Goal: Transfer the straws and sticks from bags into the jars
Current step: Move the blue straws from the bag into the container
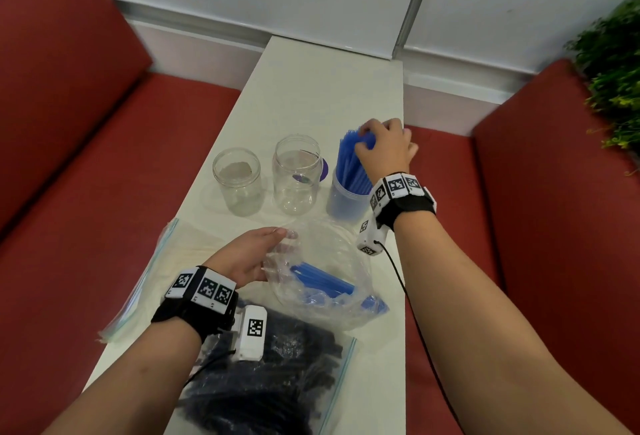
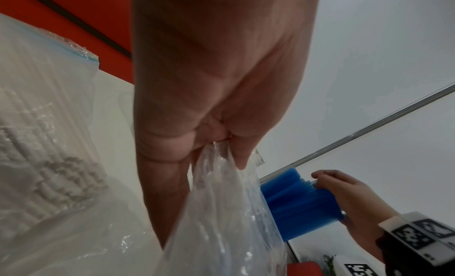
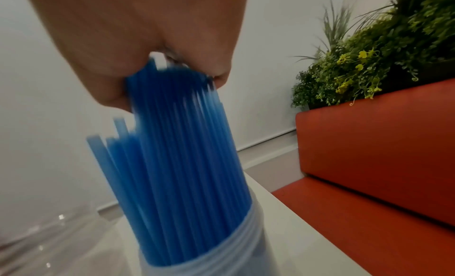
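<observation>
Three clear jars stand in a row mid-table: an empty left jar (image 1: 237, 180), an empty middle jar (image 1: 296, 173) and a right jar (image 1: 346, 200) packed with blue straws (image 1: 353, 161). My right hand (image 1: 382, 145) grips the tops of those blue straws (image 3: 177, 144), which stand upright in the right jar (image 3: 209, 255). My left hand (image 1: 254, 254) pinches the rim of a clear bag (image 1: 322, 272) that still holds a few blue straws (image 1: 325, 282). In the left wrist view the fingers (image 2: 221, 136) pinch the clear bag (image 2: 221, 212).
A zip bag of dark sticks (image 1: 277, 375) lies at the near table edge under my left wrist. A bag of white straws (image 2: 37, 144) lies at the left edge of the white table (image 1: 311, 95). Red sofa seats (image 1: 104, 175) flank the table; a green plant (image 1: 616, 71) stands at right.
</observation>
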Motion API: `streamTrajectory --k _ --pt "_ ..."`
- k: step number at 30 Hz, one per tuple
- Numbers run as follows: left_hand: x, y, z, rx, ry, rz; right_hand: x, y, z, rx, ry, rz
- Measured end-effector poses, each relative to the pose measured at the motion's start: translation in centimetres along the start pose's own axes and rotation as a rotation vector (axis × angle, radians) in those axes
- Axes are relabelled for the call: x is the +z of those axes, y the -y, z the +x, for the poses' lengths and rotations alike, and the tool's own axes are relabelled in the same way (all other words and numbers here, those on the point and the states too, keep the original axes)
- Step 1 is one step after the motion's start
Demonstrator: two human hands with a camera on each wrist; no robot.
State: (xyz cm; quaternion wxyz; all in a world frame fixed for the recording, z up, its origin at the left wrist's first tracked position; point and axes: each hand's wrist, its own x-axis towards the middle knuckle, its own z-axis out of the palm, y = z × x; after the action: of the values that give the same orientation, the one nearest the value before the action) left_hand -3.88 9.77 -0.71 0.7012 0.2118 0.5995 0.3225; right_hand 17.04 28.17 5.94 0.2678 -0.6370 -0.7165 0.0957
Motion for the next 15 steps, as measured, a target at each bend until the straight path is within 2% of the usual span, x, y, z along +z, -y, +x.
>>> streamTrajectory --k 2,3,7,9,10,12,14,15 --pt "0.0 0.0 0.0 0.001 0.005 -0.004 -0.3 0.4 -0.3 -0.013 -0.066 -0.036" --pt "0.0 0.0 0.0 0.002 0.005 -0.002 -0.1 0.4 -0.5 -0.019 -0.042 -0.093" --pt "0.2 -0.2 -0.2 0.001 0.001 -0.007 0.9 0.0 -1.8 -0.049 0.344 -0.329" --pt "0.3 -0.4 -0.5 0.007 0.002 -0.005 0.7 -0.1 -1.8 -0.058 0.407 -0.313" --pt "0.3 -0.5 -0.6 0.009 0.001 -0.001 0.3 0.0 -1.7 -0.057 0.379 -0.267" --pt "0.3 -0.6 -0.8 0.013 -0.001 0.010 -1.0 0.3 -2.3 -0.074 0.167 -0.073" --pt "0.3 -0.5 -0.9 0.018 -0.003 0.015 -2.0 1.0 -4.1 -0.143 -0.101 0.250" --pt "0.3 -0.5 -0.9 0.018 -0.006 0.015 -2.2 1.4 -5.4 -0.159 -0.131 0.405"
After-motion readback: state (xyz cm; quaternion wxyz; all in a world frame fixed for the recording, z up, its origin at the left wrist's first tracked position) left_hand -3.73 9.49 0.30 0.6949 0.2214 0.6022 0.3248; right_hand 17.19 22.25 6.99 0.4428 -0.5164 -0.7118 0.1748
